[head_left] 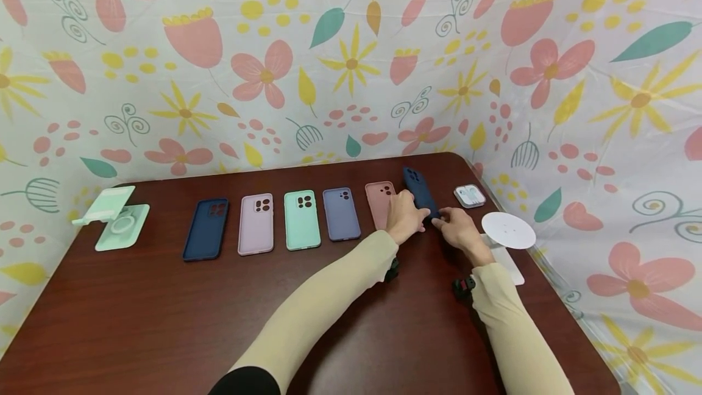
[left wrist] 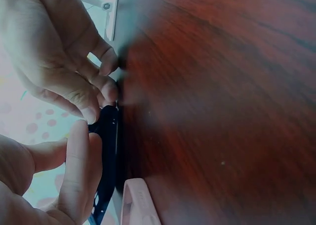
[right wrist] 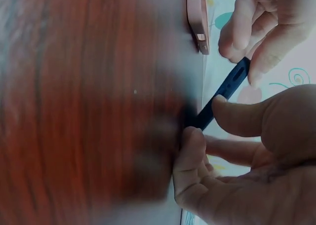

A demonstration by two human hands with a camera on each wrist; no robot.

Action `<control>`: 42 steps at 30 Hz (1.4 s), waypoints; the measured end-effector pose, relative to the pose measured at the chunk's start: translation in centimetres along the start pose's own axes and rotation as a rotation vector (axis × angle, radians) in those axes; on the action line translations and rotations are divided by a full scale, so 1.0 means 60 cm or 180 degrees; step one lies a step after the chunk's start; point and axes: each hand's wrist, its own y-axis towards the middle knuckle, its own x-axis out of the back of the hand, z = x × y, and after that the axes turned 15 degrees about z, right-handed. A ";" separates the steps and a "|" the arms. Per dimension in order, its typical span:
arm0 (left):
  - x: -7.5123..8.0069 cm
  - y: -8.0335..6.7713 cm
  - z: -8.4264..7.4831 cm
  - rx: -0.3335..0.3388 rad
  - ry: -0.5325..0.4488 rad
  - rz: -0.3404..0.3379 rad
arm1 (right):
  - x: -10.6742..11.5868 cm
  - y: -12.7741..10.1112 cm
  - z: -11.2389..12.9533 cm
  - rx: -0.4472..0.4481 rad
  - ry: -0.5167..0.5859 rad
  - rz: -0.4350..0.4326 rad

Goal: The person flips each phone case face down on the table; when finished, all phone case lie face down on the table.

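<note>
1. While both sleeved arms reach across the dark wood table (head_left: 164,322), the left hand (head_left: 404,217) and right hand (head_left: 459,228) meet at the far right end of a row of phone cases
2. Between them is the navy case (head_left: 419,192), tilted up off the table with its lower end at the hands; the left hand's fingers curl round one long edge and the right hand pinches the bottom end, thumb on one face and fingertips on the other
3. Thin and dark blue with a matte finish, it has a camera cutout near its top and slots along the bottom edge; it looks light, bendy and rubbery, so the rims give the surest hold
4. Just left lies a pink case (head_left: 380,203), then purple-blue (head_left: 341,213), mint (head_left: 301,219), lilac (head_left: 256,223) and dark blue (head_left: 206,228) ones
5. Right of the hands stands a white round stand (head_left: 508,230); behind it an earbud box (head_left: 470,195)
6. Far left sits a mint stand (head_left: 117,218)
</note>
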 end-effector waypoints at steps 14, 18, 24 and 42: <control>-0.020 0.014 0.001 0.0431 -0.0001 0.0015 | -0.001 0.003 0.002 -0.0223 0.0108 -0.0114; -0.024 0.013 0.001 0.0528 -0.0032 0.0088 | -0.002 0.004 0.001 -0.0227 0.0048 -0.0182; -0.023 0.009 0.000 0.0550 -0.0066 0.0190 | -0.003 0.008 0.001 -0.0256 0.0051 -0.0270; -0.005 -0.012 -0.007 0.0460 -0.0389 0.0544 | -0.003 0.000 0.002 -0.0433 -0.0010 -0.0401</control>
